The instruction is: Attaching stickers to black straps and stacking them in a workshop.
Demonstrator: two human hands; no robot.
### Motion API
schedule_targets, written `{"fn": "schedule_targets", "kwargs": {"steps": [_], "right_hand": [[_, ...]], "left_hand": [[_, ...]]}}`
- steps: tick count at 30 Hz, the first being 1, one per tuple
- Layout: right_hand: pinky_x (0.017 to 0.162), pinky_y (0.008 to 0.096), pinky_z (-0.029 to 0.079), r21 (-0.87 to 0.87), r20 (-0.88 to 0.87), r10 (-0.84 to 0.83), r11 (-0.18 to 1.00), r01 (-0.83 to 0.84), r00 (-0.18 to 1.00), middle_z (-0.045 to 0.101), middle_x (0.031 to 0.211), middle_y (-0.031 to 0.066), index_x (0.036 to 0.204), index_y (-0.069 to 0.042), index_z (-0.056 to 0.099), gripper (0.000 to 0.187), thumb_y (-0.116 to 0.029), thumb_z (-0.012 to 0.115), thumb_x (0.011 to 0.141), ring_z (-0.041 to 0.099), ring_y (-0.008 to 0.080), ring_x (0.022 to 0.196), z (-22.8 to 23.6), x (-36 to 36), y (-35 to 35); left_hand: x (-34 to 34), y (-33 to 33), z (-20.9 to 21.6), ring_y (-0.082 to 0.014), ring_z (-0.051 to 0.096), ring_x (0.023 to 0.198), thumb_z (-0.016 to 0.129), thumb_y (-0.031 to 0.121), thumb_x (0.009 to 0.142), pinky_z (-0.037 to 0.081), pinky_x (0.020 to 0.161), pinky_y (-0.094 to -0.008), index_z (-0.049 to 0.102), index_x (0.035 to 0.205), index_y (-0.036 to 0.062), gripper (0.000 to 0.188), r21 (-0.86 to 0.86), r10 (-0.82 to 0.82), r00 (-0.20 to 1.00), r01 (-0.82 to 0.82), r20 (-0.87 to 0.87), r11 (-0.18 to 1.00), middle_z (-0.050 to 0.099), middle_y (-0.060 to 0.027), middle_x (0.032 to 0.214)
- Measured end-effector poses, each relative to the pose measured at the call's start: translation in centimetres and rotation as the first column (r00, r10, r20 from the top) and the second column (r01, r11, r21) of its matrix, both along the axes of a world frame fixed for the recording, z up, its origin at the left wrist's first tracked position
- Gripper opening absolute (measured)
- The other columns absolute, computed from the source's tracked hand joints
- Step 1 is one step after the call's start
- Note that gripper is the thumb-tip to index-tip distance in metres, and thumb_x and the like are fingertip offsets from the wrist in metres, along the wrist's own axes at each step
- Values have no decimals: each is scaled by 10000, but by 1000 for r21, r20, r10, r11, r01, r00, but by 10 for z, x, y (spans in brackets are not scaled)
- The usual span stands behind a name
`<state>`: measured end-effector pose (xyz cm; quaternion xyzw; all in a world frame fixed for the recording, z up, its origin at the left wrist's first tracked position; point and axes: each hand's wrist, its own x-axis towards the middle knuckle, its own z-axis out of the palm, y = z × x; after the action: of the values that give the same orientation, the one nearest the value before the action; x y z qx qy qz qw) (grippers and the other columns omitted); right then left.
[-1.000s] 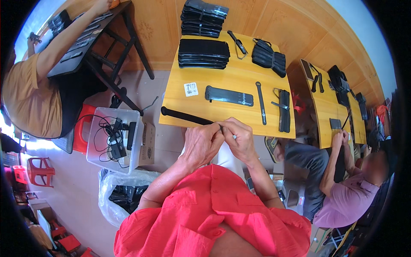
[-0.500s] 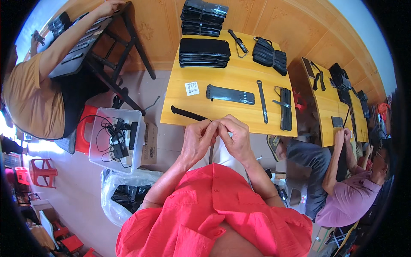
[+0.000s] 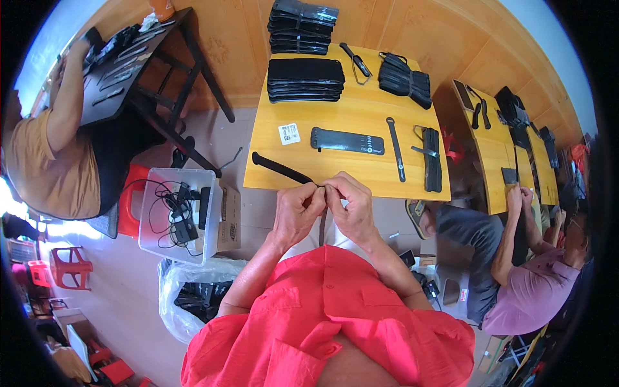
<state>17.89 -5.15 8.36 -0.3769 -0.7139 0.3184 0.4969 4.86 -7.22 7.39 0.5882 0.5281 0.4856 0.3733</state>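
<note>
— What are your hands on?

— Your left hand (image 3: pixel 298 211) and right hand (image 3: pixel 351 205) are pressed together at the near edge of the yellow wooden table (image 3: pixel 361 116), fingertips pinched on a thin, flat black strap (image 3: pixel 281 168). It runs from your fingers out to the left over the table edge, and a short end hangs below your hands.

— What else lies there?

— One long black pouch (image 3: pixel 347 140) lies mid-table, one slim strap (image 3: pixel 395 157) to its right, and two stacks of flat black pouches (image 3: pixel 305 79) sit far.

— Any change?

— The strap has slid nearer your hands, and both hands have closed tighter.
</note>
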Motion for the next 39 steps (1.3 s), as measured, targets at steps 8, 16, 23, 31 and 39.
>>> {"fn": "schedule_targets", "kwargs": {"steps": [8,16,23,31,39], "right_hand": [[579,243,445,-387,-390,31,901,-195,920,504,698,74,855,19,553,125,-79,485,893,541,104,682,-11,5,8],[587,224,406,-271,-155,314,898,-346,937,451,766,38,839,-6,474,147,-138,536,859,465,109,694,8,23,1],[504,313,394,-105,-24,282,953,-283,959,438,642,42,739,-2,463,169,-101,501,870,484,159,578,14,15,-5],[381,238,308,-570,-514,132,686,-453,848,378,505,-15,663,-67,464,256,-154,441,903,387,88,407,25,19,-17],[350,215,339,-534,-496,-63,809,-247,866,425,535,-8,706,-58,479,244,-196,448,905,410,64,400,4,38,-1]], "left_hand": [[6,-9,22,-72,475,449,491,67,859,376,426,-224,505,593,-9,277,-13,-117,970,122,213,992,497,-38,501],[0,-7,26,-55,462,430,452,82,883,365,401,-201,499,567,17,325,-187,-133,911,221,391,957,509,-18,502],[-9,-11,28,-65,442,386,446,54,872,348,368,-206,485,533,22,343,-150,-195,919,258,342,954,491,-24,458],[-12,-24,31,-74,417,369,436,44,851,315,355,-219,442,507,35,344,-155,-219,788,368,576,917,478,-36,448],[-35,-18,25,-108,470,432,394,219,881,364,429,-219,471,557,41,377,-334,-109,875,292,473,896,506,-59,512]]}}
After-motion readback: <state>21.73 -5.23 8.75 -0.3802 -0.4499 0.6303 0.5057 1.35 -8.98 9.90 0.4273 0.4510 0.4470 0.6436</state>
